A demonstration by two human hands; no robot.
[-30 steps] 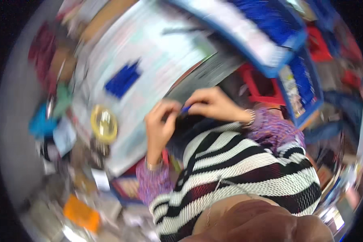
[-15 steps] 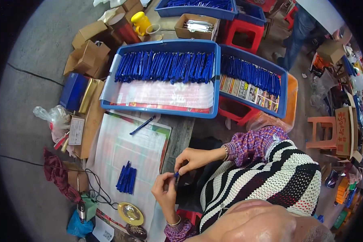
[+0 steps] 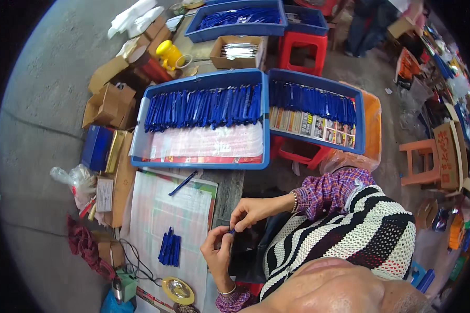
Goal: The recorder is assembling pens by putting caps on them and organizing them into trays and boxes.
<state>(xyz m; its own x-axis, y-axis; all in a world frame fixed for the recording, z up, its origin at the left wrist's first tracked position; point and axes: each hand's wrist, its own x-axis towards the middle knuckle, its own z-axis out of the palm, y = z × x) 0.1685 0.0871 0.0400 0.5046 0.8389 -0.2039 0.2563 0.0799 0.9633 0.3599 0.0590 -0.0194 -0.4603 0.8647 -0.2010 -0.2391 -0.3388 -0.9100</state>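
My left hand (image 3: pixel 217 253) and my right hand (image 3: pixel 256 212) meet fingertip to fingertip just off the table's right edge. Both are closed in a pinch around a small dark blue piece (image 3: pixel 232 231); the fingers cover most of it, so its exact kind is hidden. To the left, on pale sheeting, lies a small bundle of blue pens (image 3: pixel 169 249). One single blue pen (image 3: pixel 183 183) rests at a slant farther up the sheet. Beyond it, a blue tray (image 3: pixel 198 166) holds a long row of similar blue pens.
A second blue tray (image 3: pixel 318 143) of pens stands at right, above a red stool (image 3: pixel 303 152). A gold-rimmed round dish (image 3: pixel 178 290), a black cable (image 3: pixel 132 261) and cardboard boxes (image 3: pixel 109 104) line the left side. An orange stool (image 3: pixel 420 161) stands far right.
The head view has shifted, so the trays and table appear lower in the picture. Both hands stay together on the small blue piece, their fingers slightly repositioned.
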